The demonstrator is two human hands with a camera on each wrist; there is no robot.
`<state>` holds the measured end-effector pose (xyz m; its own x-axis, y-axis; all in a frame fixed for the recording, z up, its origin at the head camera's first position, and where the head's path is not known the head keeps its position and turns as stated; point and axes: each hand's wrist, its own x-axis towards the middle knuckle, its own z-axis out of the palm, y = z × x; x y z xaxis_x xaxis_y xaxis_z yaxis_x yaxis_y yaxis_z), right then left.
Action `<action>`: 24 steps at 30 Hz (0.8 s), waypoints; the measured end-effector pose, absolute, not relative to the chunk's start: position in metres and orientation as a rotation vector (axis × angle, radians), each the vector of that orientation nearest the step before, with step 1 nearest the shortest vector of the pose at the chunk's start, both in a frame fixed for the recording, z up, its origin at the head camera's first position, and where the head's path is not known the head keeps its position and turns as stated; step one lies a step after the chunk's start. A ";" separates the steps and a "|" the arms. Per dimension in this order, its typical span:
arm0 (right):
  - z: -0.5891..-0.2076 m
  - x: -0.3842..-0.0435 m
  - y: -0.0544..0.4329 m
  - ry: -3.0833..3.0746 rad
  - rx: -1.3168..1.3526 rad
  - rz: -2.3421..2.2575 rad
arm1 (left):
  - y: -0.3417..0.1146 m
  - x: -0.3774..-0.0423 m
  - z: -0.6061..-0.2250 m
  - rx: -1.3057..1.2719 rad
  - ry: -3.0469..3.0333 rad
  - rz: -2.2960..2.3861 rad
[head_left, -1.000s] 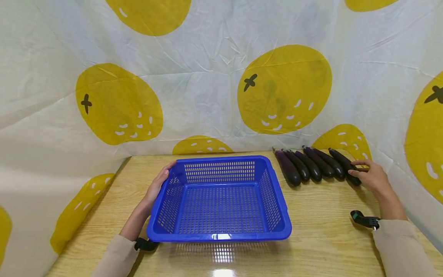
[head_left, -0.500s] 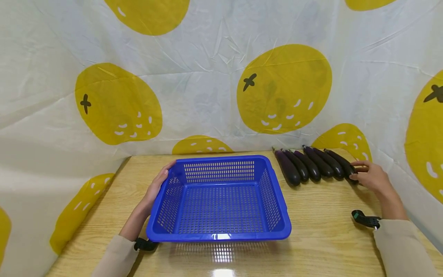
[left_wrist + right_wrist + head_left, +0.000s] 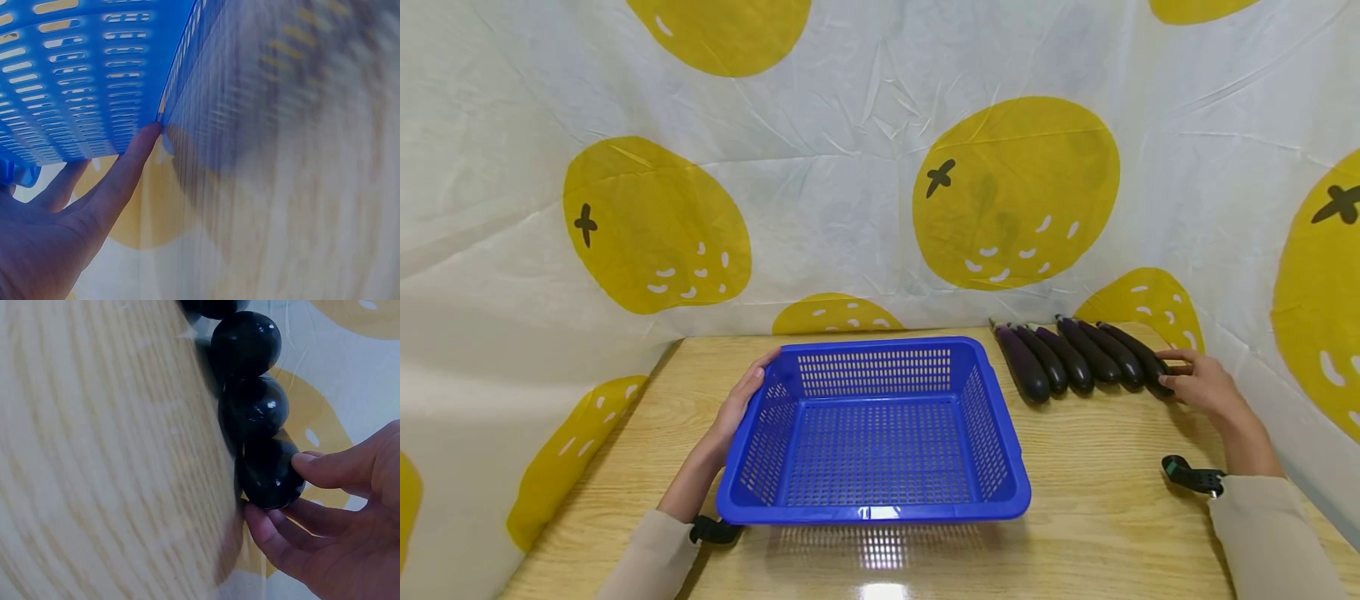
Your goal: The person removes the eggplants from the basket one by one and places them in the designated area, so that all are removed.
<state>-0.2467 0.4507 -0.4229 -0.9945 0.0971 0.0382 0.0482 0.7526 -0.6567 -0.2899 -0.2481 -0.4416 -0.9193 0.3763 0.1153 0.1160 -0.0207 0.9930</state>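
Observation:
A row of several dark purple eggplants (image 3: 1078, 358) lies side by side on the table at the back right. My right hand (image 3: 1206, 383) is at the rounded end of the rightmost eggplant (image 3: 1135, 348). In the right wrist view its thumb touches one side of that eggplant (image 3: 269, 478) and its fingers curl to the other side. My left hand (image 3: 741, 404) rests against the outer left side of a blue plastic basket (image 3: 876, 512), near its far corner. The left wrist view shows straight fingers (image 3: 128, 169) touching the slotted wall; the thumb is not clear there.
The basket, with nothing in it, stands mid-table to the left of the eggplants. A white cloth (image 3: 842, 225) printed with yellow fruit hangs behind the wooden table (image 3: 1097, 500) and along its sides. Each wrist wears a black strap.
The rightmost eggplant has shifted left, up against its neighbour, with my right hand at its end. My left hand and the basket have stayed put.

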 end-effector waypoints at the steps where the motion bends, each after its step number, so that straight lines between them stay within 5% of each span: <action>1: -0.422 -0.246 0.450 -2.888 -0.114 1.083 | -0.248 -0.290 -0.442 0.527 2.058 2.052; 24: -0.424 -0.253 0.450 -2.873 -0.183 1.149 | -0.248 -0.290 -0.442 0.517 2.055 2.055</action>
